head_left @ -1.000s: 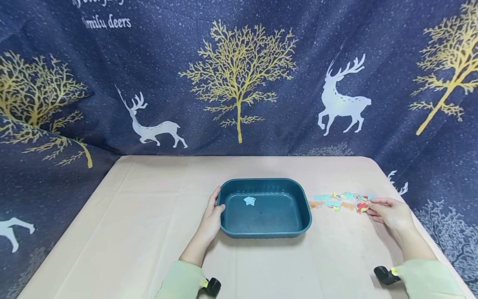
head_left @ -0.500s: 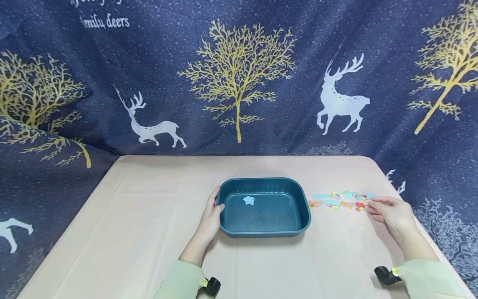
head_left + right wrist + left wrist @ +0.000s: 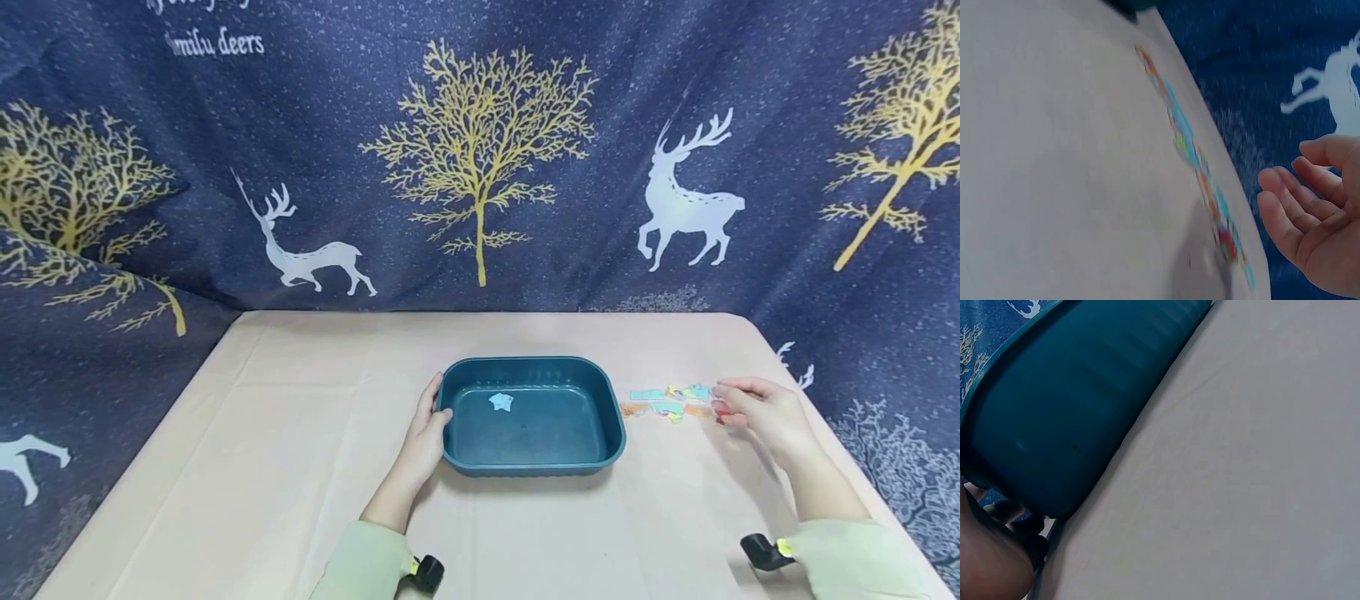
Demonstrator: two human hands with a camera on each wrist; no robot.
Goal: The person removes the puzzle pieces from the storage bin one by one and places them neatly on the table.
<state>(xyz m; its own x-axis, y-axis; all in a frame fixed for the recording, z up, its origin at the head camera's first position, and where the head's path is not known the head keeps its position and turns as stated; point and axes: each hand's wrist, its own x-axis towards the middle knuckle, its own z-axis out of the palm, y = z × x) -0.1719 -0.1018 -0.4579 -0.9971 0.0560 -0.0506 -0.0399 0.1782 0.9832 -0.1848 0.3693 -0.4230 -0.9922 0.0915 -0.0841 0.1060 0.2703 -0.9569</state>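
Observation:
A dark teal plastic basin (image 3: 534,472) stands mid-table. My left hand (image 3: 424,437) grips its left end, thumb over the rim and fingers around the outside; the left wrist view shows the basin's outer wall (image 3: 1066,412) beside that hand (image 3: 994,556). Inside the basin lies a small light-blue cut-out piece (image 3: 501,403). To the right, my right hand (image 3: 768,417) hovers over the end of two rows of flat colourful pieces (image 3: 667,408), partly hiding a red piece (image 3: 721,408). Its fingers (image 3: 1288,187) are loosely bent and hold nothing in the right wrist view.
A pale cloth covers the table (image 3: 300,433). Behind it hangs a dark blue curtain (image 3: 322,150) printed with white deer and yellow trees. A black wrist camera (image 3: 765,552) sits by the right sleeve, another (image 3: 428,574) by the left.
My right hand has come away from the red piece at its fingertips and moved left over the rows' end, fingers parted. The left hand and basin stay in place.

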